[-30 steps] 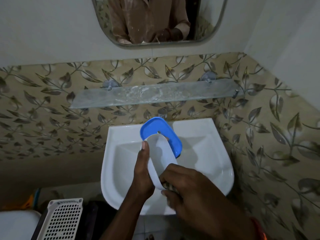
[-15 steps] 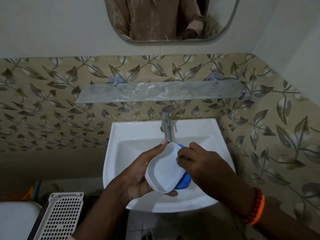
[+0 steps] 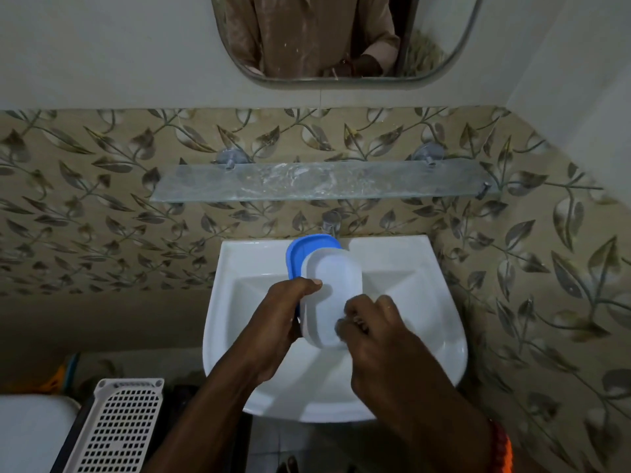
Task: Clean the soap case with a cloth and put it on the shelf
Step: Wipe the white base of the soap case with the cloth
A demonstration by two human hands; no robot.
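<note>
Soap case (image 3: 333,295), white tray over blue lid, is gripped by the left hand (image 3: 273,322) above the sink (image 3: 426,295) while the right hand (image 3: 379,332) rubs it, fingers bunched, cloth barely visible. Wiping appears under way; lifting to the glass shelf (image 3: 317,180) comes next.

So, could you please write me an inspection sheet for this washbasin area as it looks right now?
Surface: white basin, bowl bare; glass shelf above, smeared, nothing on it.
Job's things: soap case, white part over blue part, held above the basin; cloth not clearly visible.
Clutter: white perforated basket lower left.
Grippers: left hand grips the case's left edge; right hand closed against its lower right.
Cables: nothing seen.
Surroundings: tap, leaf-pattern tiles, mirror.
</note>
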